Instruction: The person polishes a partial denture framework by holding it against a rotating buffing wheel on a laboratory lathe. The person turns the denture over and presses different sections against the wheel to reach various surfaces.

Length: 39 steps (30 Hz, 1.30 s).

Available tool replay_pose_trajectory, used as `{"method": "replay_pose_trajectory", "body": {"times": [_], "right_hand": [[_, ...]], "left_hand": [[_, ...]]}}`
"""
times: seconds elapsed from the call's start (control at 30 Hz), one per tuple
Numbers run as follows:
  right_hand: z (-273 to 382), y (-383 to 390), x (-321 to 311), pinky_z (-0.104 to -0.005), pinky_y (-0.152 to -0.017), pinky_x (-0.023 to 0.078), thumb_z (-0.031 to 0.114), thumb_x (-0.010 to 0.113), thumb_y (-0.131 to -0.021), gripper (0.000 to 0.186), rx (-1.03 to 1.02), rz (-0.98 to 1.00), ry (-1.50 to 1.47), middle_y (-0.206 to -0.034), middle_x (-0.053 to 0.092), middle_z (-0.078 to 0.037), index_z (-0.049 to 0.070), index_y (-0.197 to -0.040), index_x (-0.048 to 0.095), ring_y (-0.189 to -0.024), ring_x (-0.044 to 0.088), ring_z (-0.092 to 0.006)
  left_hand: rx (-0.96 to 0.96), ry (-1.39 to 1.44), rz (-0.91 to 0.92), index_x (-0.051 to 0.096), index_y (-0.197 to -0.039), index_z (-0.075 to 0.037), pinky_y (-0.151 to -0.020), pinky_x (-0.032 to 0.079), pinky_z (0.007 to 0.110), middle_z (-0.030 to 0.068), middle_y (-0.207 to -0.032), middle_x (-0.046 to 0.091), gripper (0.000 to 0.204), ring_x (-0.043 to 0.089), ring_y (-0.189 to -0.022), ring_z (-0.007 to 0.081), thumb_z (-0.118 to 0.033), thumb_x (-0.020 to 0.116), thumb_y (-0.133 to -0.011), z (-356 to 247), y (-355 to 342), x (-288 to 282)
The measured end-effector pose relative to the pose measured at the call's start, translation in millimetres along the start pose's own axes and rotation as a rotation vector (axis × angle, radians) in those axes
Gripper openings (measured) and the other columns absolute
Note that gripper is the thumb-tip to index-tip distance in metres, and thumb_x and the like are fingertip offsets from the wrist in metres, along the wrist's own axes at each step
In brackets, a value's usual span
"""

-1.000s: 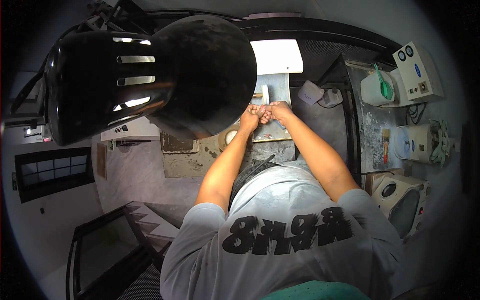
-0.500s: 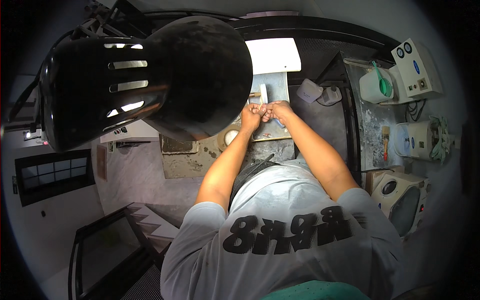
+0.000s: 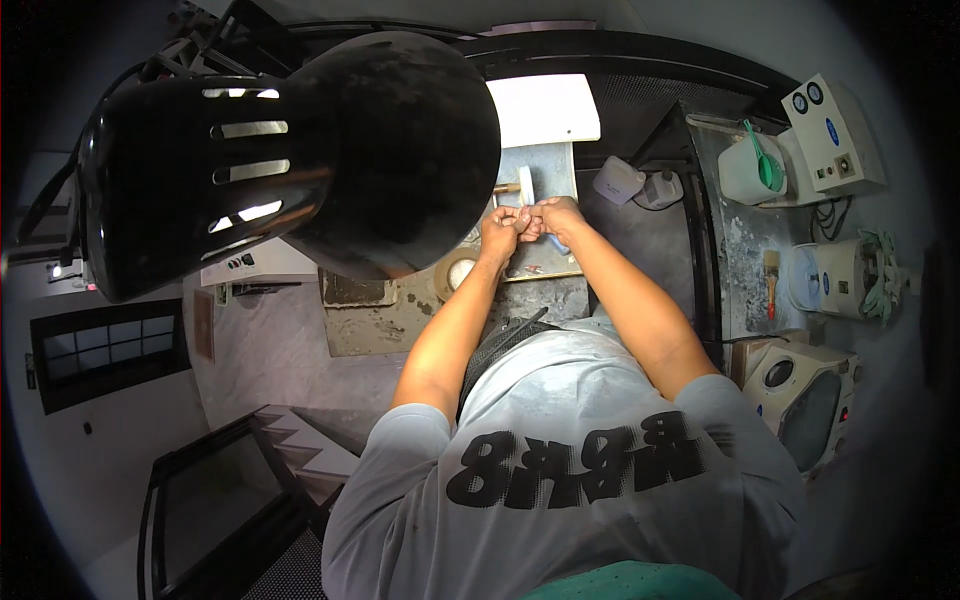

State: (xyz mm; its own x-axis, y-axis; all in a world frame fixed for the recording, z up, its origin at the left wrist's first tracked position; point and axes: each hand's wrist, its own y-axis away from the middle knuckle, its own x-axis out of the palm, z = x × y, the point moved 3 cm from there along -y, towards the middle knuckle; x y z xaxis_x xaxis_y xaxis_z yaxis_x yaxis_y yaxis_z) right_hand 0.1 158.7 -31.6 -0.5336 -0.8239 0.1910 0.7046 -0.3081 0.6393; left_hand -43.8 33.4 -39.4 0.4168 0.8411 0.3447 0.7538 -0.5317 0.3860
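Observation:
Both hands meet over a lit pale tray (image 3: 550, 262), fingertips close together just in front of a narrow white upright piece (image 3: 527, 187). That piece has a brown shaft (image 3: 508, 188) on its left side. My left hand (image 3: 503, 233) is closed, its fingers curled. My right hand (image 3: 557, 219) is pinched against it from the right. Whatever lies between the fingers is too small to name. Something blue (image 3: 557, 245) shows partly beneath my right hand.
A large black lamp (image 3: 400, 150) hangs to the left, hiding part of the bench. A round bowl (image 3: 460, 272) sits beside my left forearm. On the right side bench are a brush (image 3: 771, 285), a white tub (image 3: 742, 172) and several machines. White jugs (image 3: 619, 181) stand beyond my right hand.
The hands stay together at the same place, with only a slight shift of the fingers. The whole view has moved very slightly.

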Motion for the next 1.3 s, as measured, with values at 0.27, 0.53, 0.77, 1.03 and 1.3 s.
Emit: {"method": "replay_pose_trajectory", "body": {"times": [0.27,0.53,0.77,1.03,1.3], "right_hand": [[-4,-2,3,-0.0260,-0.056,0.054,0.003,0.065,-0.082,0.010,0.020,0.009,-0.032,-0.073,0.062,-0.010,-0.006,-0.085,0.060,-0.058,0.061,-0.0163],[-7,-4,0,-0.0259,-0.059,0.056,0.002,0.062,-0.083,0.009,0.041,-0.001,-0.032,-0.075,0.063,-0.010,-0.006,-0.086,0.062,-0.061,0.062,-0.0171],[-10,-11,1,-0.0260,-0.059,0.056,0.002,0.064,-0.082,0.008,0.014,0.009,-0.013,-0.075,0.062,-0.010,-0.006,-0.085,0.062,-0.061,0.063,-0.0178],[-5,-7,0,-0.0266,-0.059,0.058,0.003,0.065,-0.083,0.011,0.038,-0.010,-0.062,-0.075,0.062,-0.011,-0.006,-0.084,0.059,-0.062,0.064,-0.0189],[-5,-3,-2,-0.0247,-0.060,0.056,0.003,0.063,-0.082,0.012,0.071,0.052,-0.028,-0.076,0.063,-0.010,-0.006,-0.091,0.061,-0.063,0.063,-0.0168]], "left_hand": [[0.120,-0.087,-0.014,0.052,-0.090,0.005,-0.052,0.054,0.027,0.0129,-0.075,0.065,0.010,0.063,-0.059,0.0164,0.006,0.060,-0.083,0,-2,-2],[0.138,-0.228,-0.021,0.055,-0.087,0.004,-0.049,0.052,0.025,0.0108,-0.071,0.065,0.010,0.062,-0.056,0.0139,0.005,0.063,-0.082,3,-8,-6],[0.094,-0.120,-0.025,0.054,-0.089,0.004,-0.050,0.053,0.026,0.0106,-0.071,0.064,0.011,0.062,-0.057,0.0151,0.003,0.063,-0.082,5,-7,-9],[0.163,-0.195,-0.018,0.054,-0.091,0.004,-0.054,0.053,0.023,0.0098,-0.075,0.064,0.013,0.063,-0.063,0.0131,0.005,0.063,-0.082,-3,-3,-5],[0.135,-0.205,0.020,0.056,-0.085,0.004,-0.046,0.050,0.024,0.0089,-0.066,0.064,0.011,0.060,-0.052,0.0120,0.002,0.065,-0.081,6,-12,-8]]}}
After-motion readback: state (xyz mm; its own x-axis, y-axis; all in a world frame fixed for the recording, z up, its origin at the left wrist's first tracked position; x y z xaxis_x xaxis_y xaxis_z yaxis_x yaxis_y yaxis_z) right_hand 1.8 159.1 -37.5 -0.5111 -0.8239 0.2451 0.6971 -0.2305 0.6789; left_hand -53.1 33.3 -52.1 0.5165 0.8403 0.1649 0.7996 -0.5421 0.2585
